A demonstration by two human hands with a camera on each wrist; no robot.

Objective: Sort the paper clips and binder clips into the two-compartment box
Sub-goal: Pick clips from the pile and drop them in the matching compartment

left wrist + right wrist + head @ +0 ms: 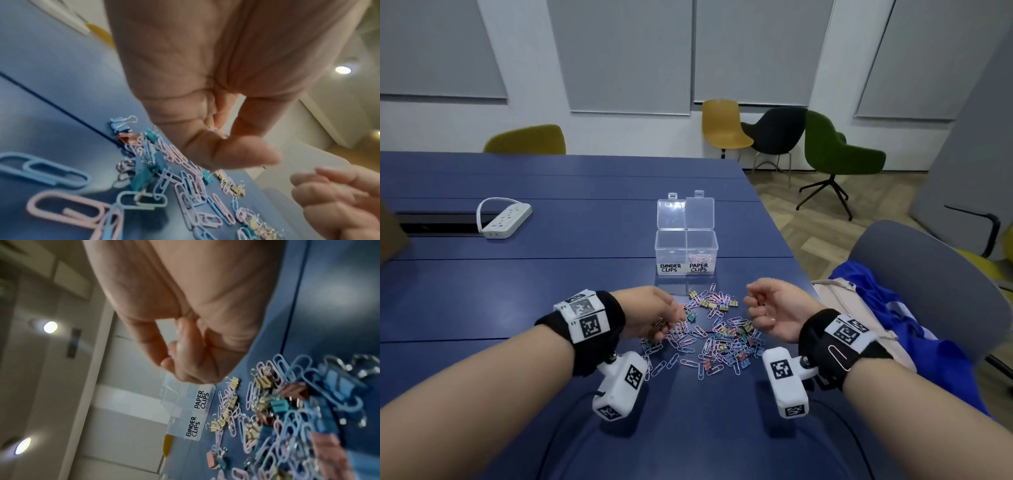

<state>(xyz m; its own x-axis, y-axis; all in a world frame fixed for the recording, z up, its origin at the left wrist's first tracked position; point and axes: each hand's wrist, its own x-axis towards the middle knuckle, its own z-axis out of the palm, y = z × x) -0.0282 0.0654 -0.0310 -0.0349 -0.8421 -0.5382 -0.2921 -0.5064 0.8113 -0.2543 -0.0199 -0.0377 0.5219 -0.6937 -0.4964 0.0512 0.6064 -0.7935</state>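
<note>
At six o'clock from the box [686, 251], on the blue table [517, 291], lies the mixed pile [709, 335], paper clips and binder clips tangled together. The box stands with both lids up; its right cell, labelled PAPER CLIPS, holds a small heap of clips, and the left cell, labelled BINDER CLIPS, looks bare.

The left hand [650, 317] hovers at nine o'clock of the pile, fingers curled down, and seems to pinch a few clips; the wrist view shows something small and pale between thumb and fingers, too blurred to name. The right hand [774, 308] sits at three o'clock, palm turned up, fingers curled round what looks like a wire clip or two.

Risks, as I judge them: paper clips hook into each other and into binder handles, so a lift may drag a wrong kind along into a cell. A handful released high over the narrow cells could scatter across the divider. One pink clip [837, 356] clings to the right wristband and may be forgotten.

Counts: one box, two cells, two lids, two hands. The clips run to several dozen; an exact count of either kind cannot be made.
</note>
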